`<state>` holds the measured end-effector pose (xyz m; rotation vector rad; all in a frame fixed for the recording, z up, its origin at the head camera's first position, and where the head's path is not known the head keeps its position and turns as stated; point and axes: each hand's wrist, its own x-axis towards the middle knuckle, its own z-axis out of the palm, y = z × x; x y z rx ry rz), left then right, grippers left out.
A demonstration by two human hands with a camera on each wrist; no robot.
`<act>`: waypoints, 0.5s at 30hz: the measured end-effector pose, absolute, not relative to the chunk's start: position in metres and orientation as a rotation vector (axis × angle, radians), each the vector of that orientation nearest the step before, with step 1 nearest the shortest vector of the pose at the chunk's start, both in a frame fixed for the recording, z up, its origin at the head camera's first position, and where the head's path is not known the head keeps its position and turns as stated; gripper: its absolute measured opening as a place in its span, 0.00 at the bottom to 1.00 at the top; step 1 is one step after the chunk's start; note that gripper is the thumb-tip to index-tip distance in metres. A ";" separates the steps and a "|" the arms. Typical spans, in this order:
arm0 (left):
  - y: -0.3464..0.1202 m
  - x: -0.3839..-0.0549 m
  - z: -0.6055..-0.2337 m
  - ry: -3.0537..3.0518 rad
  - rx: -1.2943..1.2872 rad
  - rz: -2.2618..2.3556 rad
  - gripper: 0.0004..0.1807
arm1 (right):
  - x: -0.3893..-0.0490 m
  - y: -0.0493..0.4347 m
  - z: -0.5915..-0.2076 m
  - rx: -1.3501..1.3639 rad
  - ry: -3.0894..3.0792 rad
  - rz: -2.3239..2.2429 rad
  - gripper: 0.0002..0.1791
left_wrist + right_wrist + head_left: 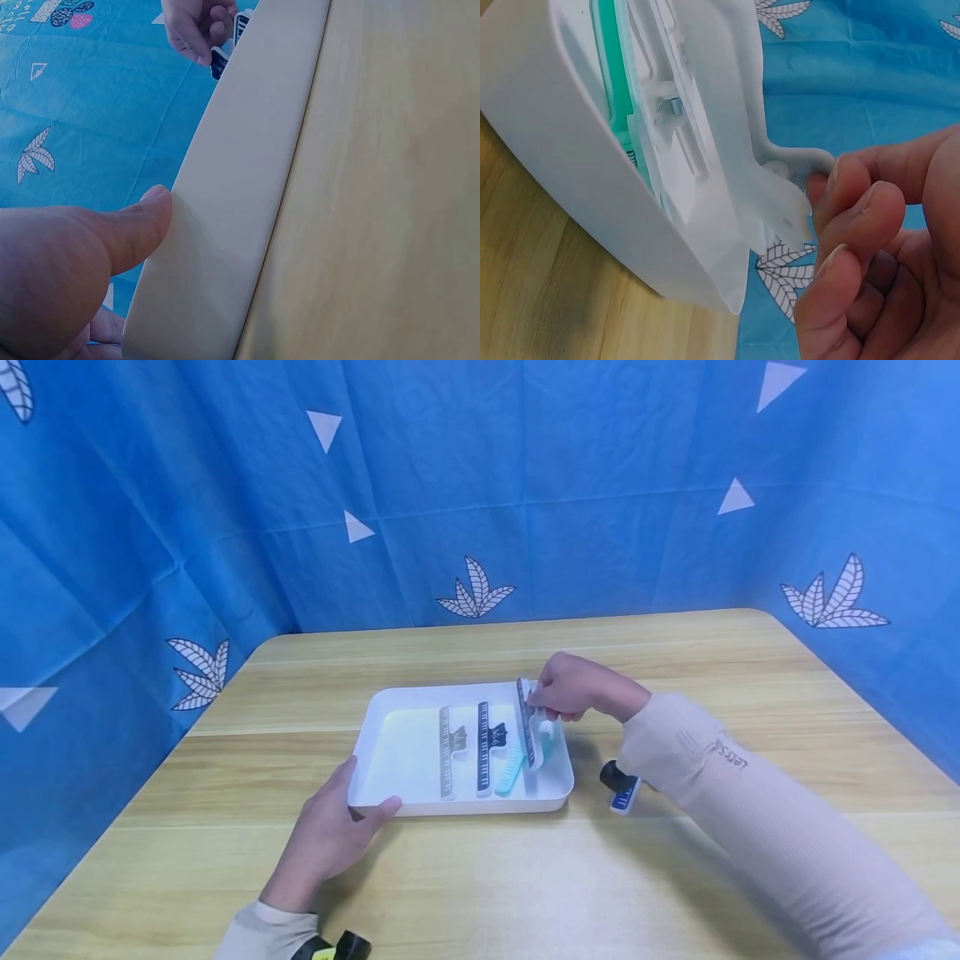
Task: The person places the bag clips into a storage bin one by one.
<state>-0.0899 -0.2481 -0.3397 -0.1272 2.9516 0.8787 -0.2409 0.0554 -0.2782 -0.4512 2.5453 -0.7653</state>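
Observation:
My left hand [333,822] grips the near left corner of a white tray [405,735], with the thumb against the tray's front wall [217,180]. With my right hand [573,687] I pinch the handle tab of a long clip [527,727] bearing a piano-key pattern. That clip is tilted over the tray's right end, and its pale handle [791,161] shows between the fingertips in the right wrist view. Inside the tray lie a grey keyboard-pattern clip [447,768], a black one [483,764] and a teal one [510,772], partly hidden by the held clip.
A blue keyboard-pattern clip [627,797] lies on the table right of the tray, partly covered by the black wrist camera [617,775]. The wooden table [480,885] ends at a blue patterned cloth [480,485] behind and at the sides.

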 end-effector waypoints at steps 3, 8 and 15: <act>-0.248 -0.090 -0.340 2.951 -0.130 0.871 0.55 | -0.240 0.053 -0.277 -0.462 2.535 -0.760 0.16; -0.249 -0.089 -0.340 2.952 -0.126 0.872 0.55 | -0.240 0.051 -0.277 -0.463 2.523 -0.762 0.16; -0.249 -0.090 -0.340 2.953 -0.114 0.890 0.55 | -0.244 0.049 -0.283 -0.433 2.519 -0.753 0.16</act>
